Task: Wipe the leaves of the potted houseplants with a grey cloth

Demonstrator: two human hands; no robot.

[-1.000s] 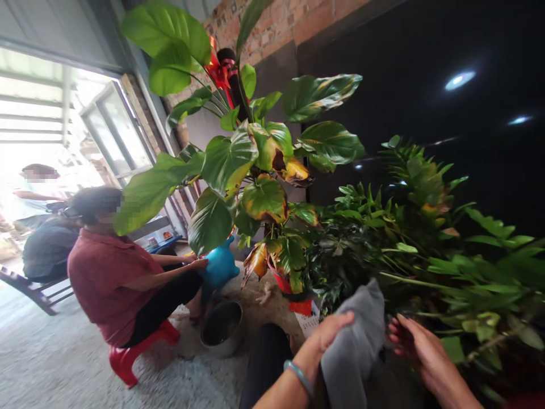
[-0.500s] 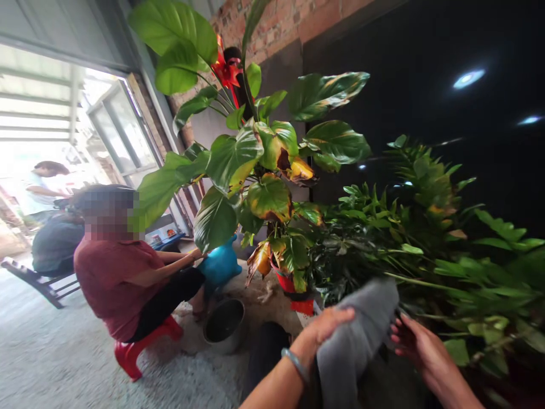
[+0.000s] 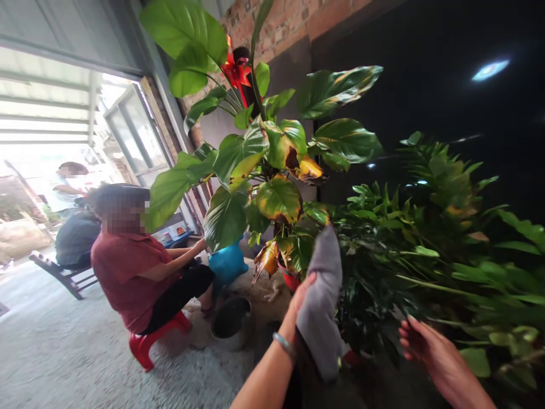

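Gripping grey cloth [image 3: 320, 318] in left hand [image 3: 293, 312], fingers clamped on its left side; holding it raised in front of tall plant [image 3: 279, 199]. Keeping right hand [image 3: 430, 343] apart from cloth, fingers curled, near foliage [image 3: 374, 278]; cannot tell whether grasping anything. Noted at left: person [image 3: 128, 278] on red stool [image 3: 145, 347], beside bucket [image 3: 232, 342].

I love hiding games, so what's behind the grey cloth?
Past the grey cloth in the left hand, you can see part of a red pot and, on the other side, dark green leaves. Whatever's straight behind the cloth is covered, so I can't tell.
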